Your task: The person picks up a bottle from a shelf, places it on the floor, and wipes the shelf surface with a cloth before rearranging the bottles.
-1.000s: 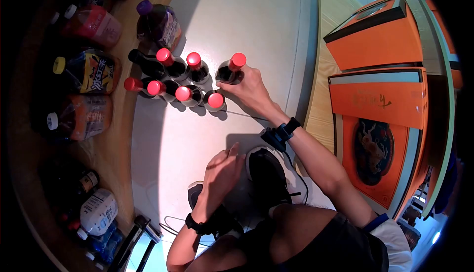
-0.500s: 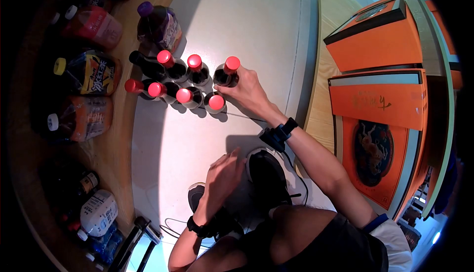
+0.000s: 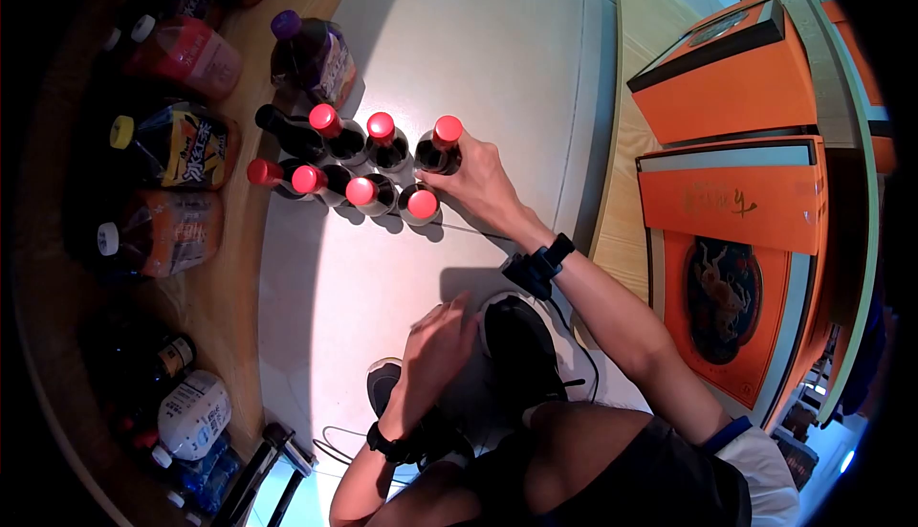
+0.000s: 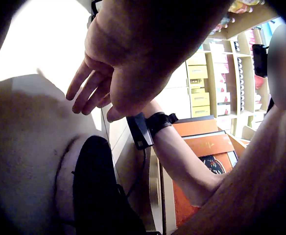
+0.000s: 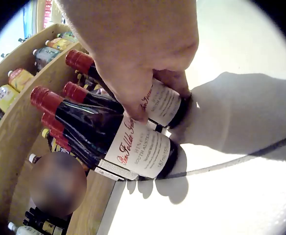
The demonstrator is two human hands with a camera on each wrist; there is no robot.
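My right hand (image 3: 481, 183) grips a dark wine bottle (image 3: 437, 154) with a red cap, upright at the right end of a group of similar bottles on the floor. In the right wrist view, thumb and fingers wrap its white label (image 5: 163, 104), low on the body. Just beside it stands another red-capped wine bottle (image 5: 138, 149) with the same printed label. Several more stand in two rough rows, including a front one (image 3: 419, 206) nearest my thumb. A dark bottle without a red cap (image 3: 287, 133) is at the left end. My left hand (image 3: 435, 360) hangs above the shoes, fingers loose, holding nothing.
A purple-capped drink bottle (image 3: 316, 63) stands behind the group. On the left, a wooden shelf (image 3: 225, 307) carries several drink bottles. Orange boxes (image 3: 732, 192) line the shelf on the right. A cable (image 3: 590, 364) hangs from the right wrist camera near the shoe (image 3: 521, 345).
My right hand has moved the gripped wine bottle left, closer to the others, and slightly towards me. My left hand stays about where it was, still empty.
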